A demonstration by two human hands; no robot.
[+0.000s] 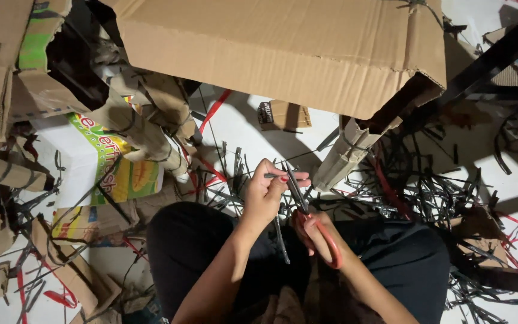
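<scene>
My left hand [268, 193] pinches a thin dark plastic strip [280, 235] that hangs down over my lap. My right hand [314, 231] grips red-handled scissors [330, 243], its fingers through the loops. The scissor blades [295, 189] point up and away, beside the fingertips of my left hand and against the strip. I sit on the floor in dark trousers [187, 240], knees spread to both sides.
A large cardboard box [283, 48] looms overhead ahead of me. Folded cardboard rolls [145, 129] and a white printed carton [91, 162] lie to the left. Cut black and red strips [427, 192] litter the white floor on the right, near a dark bar [487, 60].
</scene>
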